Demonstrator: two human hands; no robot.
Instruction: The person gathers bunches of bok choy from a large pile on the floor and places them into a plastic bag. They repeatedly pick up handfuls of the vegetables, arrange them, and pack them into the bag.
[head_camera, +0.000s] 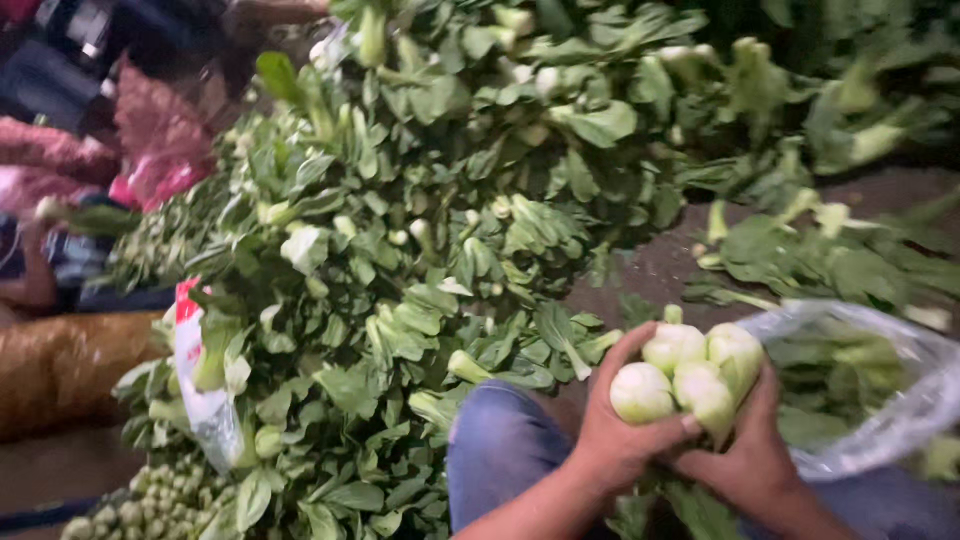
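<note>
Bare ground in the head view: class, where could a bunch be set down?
One bare patch lies between the big greens pile and the scattered greens above the clear bag. Another strip lies lower left. Elsewhere is crowded; both hands clasp a bunch.

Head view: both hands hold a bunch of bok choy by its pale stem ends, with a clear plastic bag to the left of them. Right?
Not quite. The head view shows the clear plastic bag to the right of the hands, not the left. Both the left hand and right hand do hold the bok choy by its pale stem ends.
</note>
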